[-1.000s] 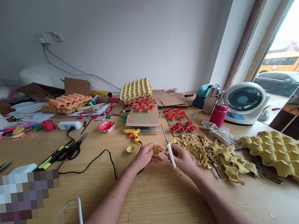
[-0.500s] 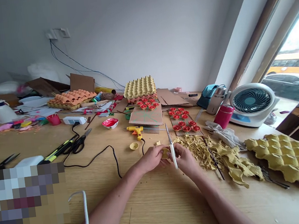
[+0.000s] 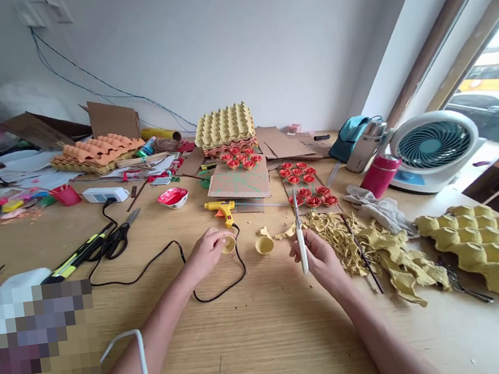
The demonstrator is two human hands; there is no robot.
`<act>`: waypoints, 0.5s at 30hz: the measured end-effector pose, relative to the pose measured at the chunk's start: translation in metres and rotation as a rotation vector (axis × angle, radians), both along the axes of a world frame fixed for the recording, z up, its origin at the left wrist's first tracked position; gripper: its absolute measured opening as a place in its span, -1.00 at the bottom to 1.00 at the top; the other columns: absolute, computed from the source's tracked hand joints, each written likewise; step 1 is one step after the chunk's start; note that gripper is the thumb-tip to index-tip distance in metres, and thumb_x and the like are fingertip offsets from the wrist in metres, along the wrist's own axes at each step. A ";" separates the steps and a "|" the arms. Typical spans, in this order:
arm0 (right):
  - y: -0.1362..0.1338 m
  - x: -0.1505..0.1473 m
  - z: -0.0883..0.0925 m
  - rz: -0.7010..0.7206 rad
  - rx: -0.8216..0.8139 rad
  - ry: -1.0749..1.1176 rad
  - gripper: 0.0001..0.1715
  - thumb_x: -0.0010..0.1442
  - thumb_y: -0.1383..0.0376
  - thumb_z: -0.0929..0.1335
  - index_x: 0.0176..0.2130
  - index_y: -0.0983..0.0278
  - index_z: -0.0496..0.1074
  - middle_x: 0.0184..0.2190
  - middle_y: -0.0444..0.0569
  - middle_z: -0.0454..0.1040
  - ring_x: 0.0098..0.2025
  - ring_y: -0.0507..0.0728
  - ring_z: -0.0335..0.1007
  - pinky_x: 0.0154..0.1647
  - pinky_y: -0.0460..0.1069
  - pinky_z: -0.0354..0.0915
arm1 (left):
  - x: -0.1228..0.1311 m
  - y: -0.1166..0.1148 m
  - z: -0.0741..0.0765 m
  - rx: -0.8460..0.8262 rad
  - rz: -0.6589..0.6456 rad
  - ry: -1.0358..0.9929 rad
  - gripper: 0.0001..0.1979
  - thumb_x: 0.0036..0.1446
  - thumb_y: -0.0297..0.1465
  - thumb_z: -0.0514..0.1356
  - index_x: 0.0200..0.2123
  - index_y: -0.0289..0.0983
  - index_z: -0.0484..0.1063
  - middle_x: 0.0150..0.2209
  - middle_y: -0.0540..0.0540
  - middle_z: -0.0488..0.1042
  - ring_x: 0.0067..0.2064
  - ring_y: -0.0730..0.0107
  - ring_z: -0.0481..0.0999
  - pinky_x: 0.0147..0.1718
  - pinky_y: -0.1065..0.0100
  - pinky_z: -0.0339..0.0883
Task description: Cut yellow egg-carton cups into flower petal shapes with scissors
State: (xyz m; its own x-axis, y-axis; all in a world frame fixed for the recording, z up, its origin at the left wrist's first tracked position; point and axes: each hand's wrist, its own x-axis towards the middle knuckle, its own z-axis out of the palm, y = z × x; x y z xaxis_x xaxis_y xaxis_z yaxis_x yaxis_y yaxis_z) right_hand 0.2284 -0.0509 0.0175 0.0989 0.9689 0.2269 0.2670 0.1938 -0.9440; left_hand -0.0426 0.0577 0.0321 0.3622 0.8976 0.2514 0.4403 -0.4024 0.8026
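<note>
The person's right hand (image 3: 322,257) is closed around white-handled scissors (image 3: 303,250), blades pointing away over the wooden table (image 3: 250,344). The hands have parted: the cup held beside the scissors half a second ago now stands by itself, a yellow cup (image 3: 264,246) between them — so the blades have nothing to cut. The left hand (image 3: 207,250) has gone to a second cup (image 3: 228,246) near the glue gun, its fingers at the rim; whether they grip firmly cannot be told. Yellow scraps (image 3: 336,243) lie beside the right hand. Beyond are the yellow glue gun (image 3: 222,207), then red flowers (image 3: 313,201) and, farthest, stacked egg trays (image 3: 224,126).
</note>
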 end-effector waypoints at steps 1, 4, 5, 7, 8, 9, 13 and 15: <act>-0.001 0.000 0.000 -0.001 -0.011 -0.048 -0.71 0.32 0.07 0.27 -0.24 0.24 0.36 -0.41 -0.05 0.46 -0.39 0.10 0.35 -0.38 -0.02 0.30 | -0.004 -0.001 -0.003 0.018 0.032 0.063 -0.75 0.13 -0.44 0.10 -0.31 -0.21 0.61 -0.25 -0.12 0.52 -0.15 0.21 0.50 -0.06 0.26 0.34; -0.003 -0.001 -0.001 0.004 -0.027 -0.174 -0.70 0.34 0.10 0.25 -0.29 0.25 0.37 -0.41 -0.05 0.45 -0.39 0.09 0.34 -0.38 -0.04 0.27 | -0.009 -0.007 -0.007 0.030 0.079 0.191 -0.72 0.09 -0.53 0.07 -0.27 -0.22 0.57 -0.26 -0.10 0.51 -0.21 0.24 0.50 -0.09 0.26 0.33; -0.004 -0.001 -0.002 0.008 -0.034 -0.196 -0.70 0.34 0.10 0.25 -0.30 0.25 0.36 -0.42 -0.06 0.44 -0.40 0.08 0.33 -0.39 -0.04 0.26 | -0.009 -0.010 -0.008 0.025 0.083 0.215 -0.73 0.09 -0.54 0.07 -0.27 -0.22 0.55 -0.24 -0.09 0.52 -0.21 0.25 0.51 -0.11 0.27 0.33; -0.006 0.000 -0.004 0.011 -0.066 -0.223 -0.70 0.36 0.11 0.24 -0.30 0.25 0.36 -0.43 -0.08 0.42 -0.41 0.07 0.32 -0.41 -0.06 0.24 | -0.010 -0.013 -0.009 -0.020 0.080 0.266 -0.77 0.10 -0.55 0.06 -0.28 -0.23 0.49 -0.22 -0.09 0.54 -0.21 0.26 0.51 -0.13 0.28 0.33; -0.007 0.001 -0.005 0.008 -0.086 -0.236 -0.70 0.36 0.11 0.24 -0.28 0.25 0.36 -0.43 -0.08 0.42 -0.40 0.07 0.33 -0.41 -0.06 0.24 | -0.010 -0.015 -0.009 -0.054 0.074 0.286 -0.78 0.12 -0.55 0.06 -0.28 -0.23 0.47 -0.22 -0.09 0.54 -0.20 0.26 0.52 -0.14 0.29 0.33; -0.008 0.002 -0.005 0.004 -0.109 -0.252 -0.71 0.36 0.11 0.25 -0.27 0.25 0.36 -0.42 -0.08 0.42 -0.38 0.08 0.34 -0.41 -0.06 0.24 | -0.011 -0.017 -0.009 -0.086 0.065 0.303 -0.80 0.13 -0.54 0.06 -0.29 -0.23 0.45 -0.22 -0.10 0.55 -0.21 0.26 0.52 -0.16 0.29 0.34; -0.013 0.004 -0.004 0.009 -0.186 -0.300 -0.76 0.34 0.11 0.27 -0.19 0.23 0.37 -0.34 -0.03 0.48 -0.32 0.11 0.40 -0.42 -0.07 0.27 | -0.017 -0.023 0.001 -0.146 0.074 0.345 -0.84 0.17 -0.49 0.06 -0.28 -0.23 0.44 -0.22 -0.10 0.54 -0.21 0.25 0.53 -0.19 0.28 0.34; -0.014 0.004 -0.002 0.012 -0.188 -0.314 -0.77 0.33 0.12 0.28 -0.17 0.22 0.36 -0.32 -0.03 0.49 -0.31 0.12 0.42 -0.41 -0.06 0.30 | -0.021 -0.025 0.012 -0.130 0.097 0.386 -0.81 0.24 -0.45 0.03 -0.26 -0.23 0.45 -0.20 -0.11 0.53 -0.17 0.24 0.53 -0.18 0.28 0.33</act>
